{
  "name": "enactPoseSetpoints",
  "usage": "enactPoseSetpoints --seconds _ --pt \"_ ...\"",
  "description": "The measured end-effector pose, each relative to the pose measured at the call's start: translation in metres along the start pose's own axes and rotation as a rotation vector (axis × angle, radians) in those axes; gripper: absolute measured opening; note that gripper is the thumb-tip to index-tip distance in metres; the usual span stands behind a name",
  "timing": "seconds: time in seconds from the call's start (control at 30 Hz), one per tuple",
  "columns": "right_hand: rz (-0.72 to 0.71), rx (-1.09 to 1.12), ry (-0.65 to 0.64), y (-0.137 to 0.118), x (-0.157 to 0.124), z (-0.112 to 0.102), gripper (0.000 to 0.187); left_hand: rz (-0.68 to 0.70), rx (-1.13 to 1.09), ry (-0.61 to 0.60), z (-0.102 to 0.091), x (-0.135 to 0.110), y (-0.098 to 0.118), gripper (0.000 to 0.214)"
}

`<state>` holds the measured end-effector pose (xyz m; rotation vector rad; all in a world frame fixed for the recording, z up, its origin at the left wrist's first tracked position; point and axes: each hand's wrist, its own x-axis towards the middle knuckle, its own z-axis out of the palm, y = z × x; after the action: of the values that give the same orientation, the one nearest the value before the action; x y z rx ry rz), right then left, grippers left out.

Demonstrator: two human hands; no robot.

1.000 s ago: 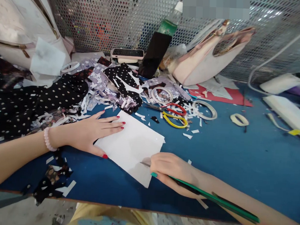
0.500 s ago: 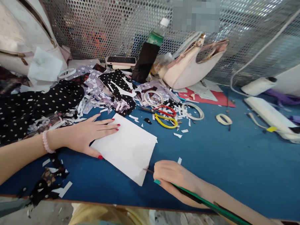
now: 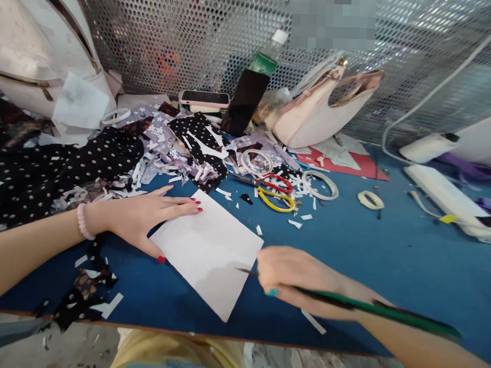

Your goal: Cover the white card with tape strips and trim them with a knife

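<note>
My left hand [image 3: 146, 217] lies flat with fingers stretched out on the left corner of a white sheet of paper [image 3: 208, 250], pinning it to the blue table [image 3: 368, 249]. My right hand [image 3: 294, 275] is closed round a long thin green-handled tool [image 3: 378, 311]. The tool's dark metal tip rests on the paper near the sheet's right edge, and its handle runs back along my right forearm. The right hand is slightly blurred.
Red and yellow scissors [image 3: 275, 193] lie beyond the paper among white scraps, with tape rolls [image 3: 321, 184] beside them. Black dotted fabric [image 3: 67, 168] is piled at the left. A phone [image 3: 204, 98], a bottle [image 3: 253, 89] and a pale handbag [image 3: 322, 108] stand against the perforated metal wall.
My right hand has shifted a little up and to the right with the tool, whose handle now lies flatter. My left hand stays on the paper. The camera view has moved slightly.
</note>
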<state>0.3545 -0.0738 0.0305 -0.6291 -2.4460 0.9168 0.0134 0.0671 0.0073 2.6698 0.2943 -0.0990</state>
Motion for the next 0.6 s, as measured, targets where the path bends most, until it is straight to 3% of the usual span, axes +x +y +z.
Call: enactPoseSetpoints --seconds 0.13,0.23,0.37,0.6 --pt "-0.066 0.091 -0.082 0.039 0.06 -0.002 0.042 0.02 -0.016 -0.014 0.0 -0.002 -0.002 0.115" --pt "-0.075 0.118 -0.122 0.066 0.089 0.002 0.044 0.023 -0.025 -0.013 0.001 -0.002 -0.003 0.114" --pt "-0.079 0.149 -0.151 0.078 0.097 0.004 0.045 0.035 -0.02 0.006 0.003 -0.003 -0.004 0.118" --pt "-0.117 0.171 -0.157 0.074 0.093 -0.002 0.036 0.03 -0.047 -0.011 0.006 -0.003 -0.008 0.12"
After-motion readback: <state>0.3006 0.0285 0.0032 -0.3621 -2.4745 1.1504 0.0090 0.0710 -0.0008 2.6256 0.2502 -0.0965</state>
